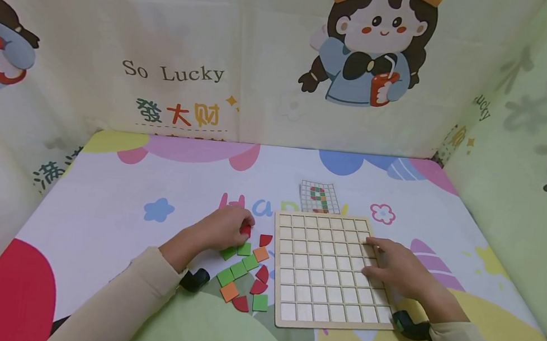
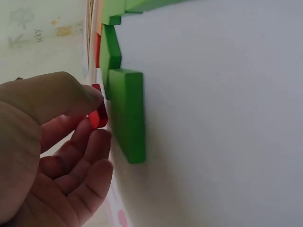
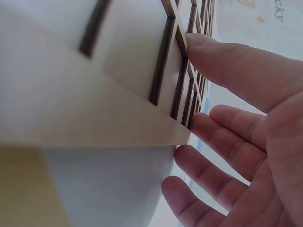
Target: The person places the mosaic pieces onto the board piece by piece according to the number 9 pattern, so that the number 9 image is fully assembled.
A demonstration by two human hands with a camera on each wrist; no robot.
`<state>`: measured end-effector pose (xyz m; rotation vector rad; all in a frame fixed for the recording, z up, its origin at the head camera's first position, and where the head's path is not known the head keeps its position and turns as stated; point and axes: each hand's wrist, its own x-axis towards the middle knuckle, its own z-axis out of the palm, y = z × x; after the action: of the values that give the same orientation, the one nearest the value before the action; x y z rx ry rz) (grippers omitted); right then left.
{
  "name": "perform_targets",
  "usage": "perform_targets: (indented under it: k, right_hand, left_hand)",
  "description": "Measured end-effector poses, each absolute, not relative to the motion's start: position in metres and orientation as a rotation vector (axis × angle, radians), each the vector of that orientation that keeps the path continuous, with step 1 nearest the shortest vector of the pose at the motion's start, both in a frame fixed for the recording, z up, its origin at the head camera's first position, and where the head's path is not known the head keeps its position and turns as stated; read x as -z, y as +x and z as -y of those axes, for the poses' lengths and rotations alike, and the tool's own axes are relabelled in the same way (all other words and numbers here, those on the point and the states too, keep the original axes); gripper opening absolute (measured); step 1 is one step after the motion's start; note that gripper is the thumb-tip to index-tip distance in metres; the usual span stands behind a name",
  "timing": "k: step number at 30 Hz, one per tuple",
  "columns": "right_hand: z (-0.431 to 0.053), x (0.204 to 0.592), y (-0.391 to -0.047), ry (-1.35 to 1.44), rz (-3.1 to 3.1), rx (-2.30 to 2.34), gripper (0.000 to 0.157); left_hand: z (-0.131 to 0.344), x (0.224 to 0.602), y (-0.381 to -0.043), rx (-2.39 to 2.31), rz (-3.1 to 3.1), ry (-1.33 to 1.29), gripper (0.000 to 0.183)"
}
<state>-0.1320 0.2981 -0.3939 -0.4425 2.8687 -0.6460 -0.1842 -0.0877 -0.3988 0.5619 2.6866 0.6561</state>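
My left hand (image 1: 226, 227) pinches a small red tile (image 2: 98, 117) between thumb and fingers, above the left end of the loose tiles. Right under it in the left wrist view stands a thick green square tile (image 2: 128, 113). My right hand (image 1: 404, 270) rests at the right edge of a wooden grid board (image 1: 337, 325). Its thumb (image 3: 203, 45) lies over the grid bars, and the other fingers are loosely bent along the board's side. The board's square cells hold no coloured tiles.
Left of the board lie several green squares (image 1: 238, 269), orange squares (image 1: 229, 292) and red quarter-round tiles (image 1: 240, 303). Behind the board, a paper card (image 1: 320, 197) shows a green, red and orange pattern on a grid. A printed cloth (image 1: 114, 192) covers the table.
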Motion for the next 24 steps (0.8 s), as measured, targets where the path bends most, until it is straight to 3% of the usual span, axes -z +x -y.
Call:
perform_targets:
  k: [16,24]
  right_hand:
    - [-0.2994,0.3953,-0.1335,-0.446,-2.873,0.651,0.064]
    - [-0.3003,0.3956,-0.1326,-0.459,-2.879,0.64,0.064]
  left_hand:
    - [0.0788,0.3968,-0.187,-0.855,-2.653,0.595,0.024]
    - [0.0817,0.398,-0.1897,-0.825,-2.659,0.611,0.029]
